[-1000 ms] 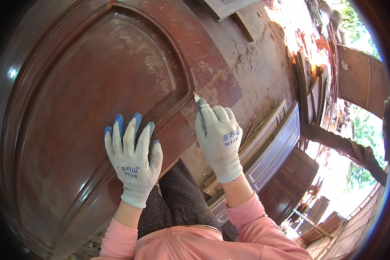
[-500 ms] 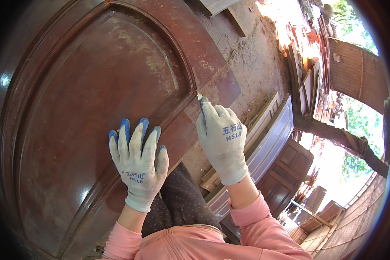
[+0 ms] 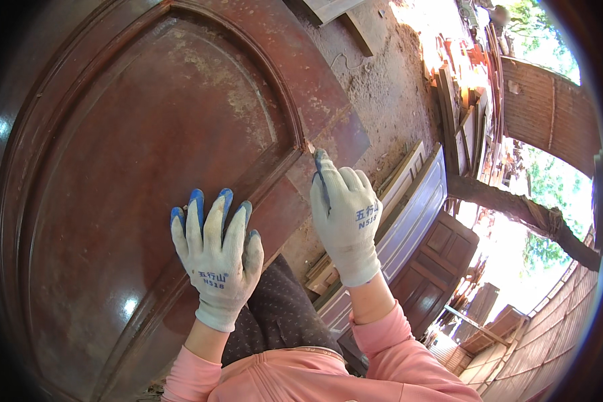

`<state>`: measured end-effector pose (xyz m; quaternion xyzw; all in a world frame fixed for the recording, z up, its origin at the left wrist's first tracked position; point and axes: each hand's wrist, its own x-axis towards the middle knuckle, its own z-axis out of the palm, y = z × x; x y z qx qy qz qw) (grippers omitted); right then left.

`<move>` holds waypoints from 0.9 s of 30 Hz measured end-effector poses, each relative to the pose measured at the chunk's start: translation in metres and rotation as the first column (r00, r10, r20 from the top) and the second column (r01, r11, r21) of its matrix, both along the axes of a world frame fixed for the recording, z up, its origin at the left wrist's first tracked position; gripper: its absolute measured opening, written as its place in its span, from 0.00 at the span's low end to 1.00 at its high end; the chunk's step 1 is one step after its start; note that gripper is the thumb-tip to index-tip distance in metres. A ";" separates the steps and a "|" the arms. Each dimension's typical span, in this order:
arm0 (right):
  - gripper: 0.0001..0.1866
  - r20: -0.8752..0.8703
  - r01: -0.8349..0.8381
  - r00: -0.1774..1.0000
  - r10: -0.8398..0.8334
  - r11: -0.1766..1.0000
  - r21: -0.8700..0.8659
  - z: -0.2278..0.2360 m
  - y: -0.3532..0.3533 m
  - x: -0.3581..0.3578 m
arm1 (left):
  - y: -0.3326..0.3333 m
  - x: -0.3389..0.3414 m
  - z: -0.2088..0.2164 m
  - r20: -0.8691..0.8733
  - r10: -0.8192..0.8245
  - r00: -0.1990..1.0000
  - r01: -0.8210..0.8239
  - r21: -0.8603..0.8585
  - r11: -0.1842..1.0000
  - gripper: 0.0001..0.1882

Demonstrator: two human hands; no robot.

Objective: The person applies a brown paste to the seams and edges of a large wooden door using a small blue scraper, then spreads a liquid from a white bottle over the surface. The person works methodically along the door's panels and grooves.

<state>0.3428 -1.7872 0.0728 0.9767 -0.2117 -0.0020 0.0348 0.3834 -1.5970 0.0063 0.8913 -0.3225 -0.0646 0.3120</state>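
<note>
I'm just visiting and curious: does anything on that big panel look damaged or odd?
Yes: the reddish-brown panel has pale, blotchy patches inside its curved moulding, odd against the darker, shinier surface elsewhere. Wear or residue, I can't tell.

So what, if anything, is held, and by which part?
The right hand grips a small tool; only its pale tip shows, so the gripped part can't be told. The left hand, spread over the panel, holds nothing.

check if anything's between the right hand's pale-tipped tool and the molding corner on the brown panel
Nothing visible: the pale-tipped tool in the right hand is at the molding corner, though contact is too small to confirm. The left hand is off to the left, over the brown panel.
</note>
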 end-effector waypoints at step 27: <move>0.21 0.074 -0.604 0.793 0.604 0.797 -0.033 -0.036 -0.091 -0.034 | -0.003 -0.003 0.000 0.107 0.021 0.994 -0.029 0.072 0.997 0.18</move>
